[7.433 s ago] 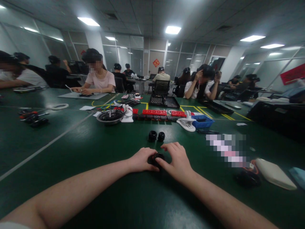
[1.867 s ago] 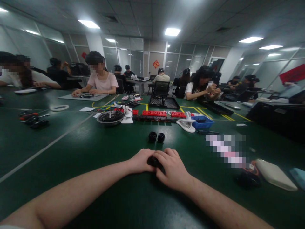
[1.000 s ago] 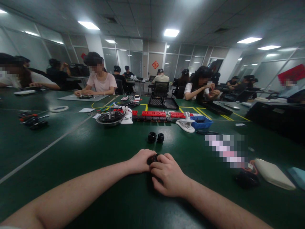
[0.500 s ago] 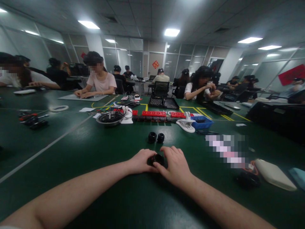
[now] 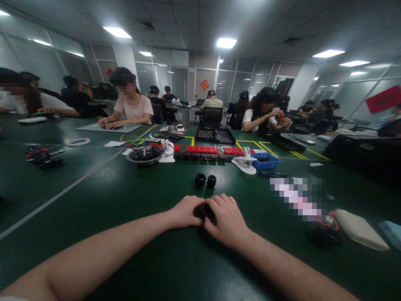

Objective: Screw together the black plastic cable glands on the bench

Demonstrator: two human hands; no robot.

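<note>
Both my hands meet on a small black round part (image 5: 202,210) resting on the green table (image 5: 125,196). My left hand (image 5: 185,211) is curled around its left side. My right hand (image 5: 226,219) is closed over its top and right side, hiding most of it. Two more black round parts (image 5: 205,180) stand side by side just beyond my hands.
Farther back lie a round black device with cables (image 5: 144,155), red strips (image 5: 203,149), a white clamp (image 5: 244,162) and a blue bin (image 5: 265,160). A white pouch (image 5: 360,229) and a dark object (image 5: 324,236) lie at right. Tools (image 5: 42,156) lie at left. Other people sit around.
My right hand has closed back over the black part, which showed between my hands half a second ago. My left hand has stayed in place.
</note>
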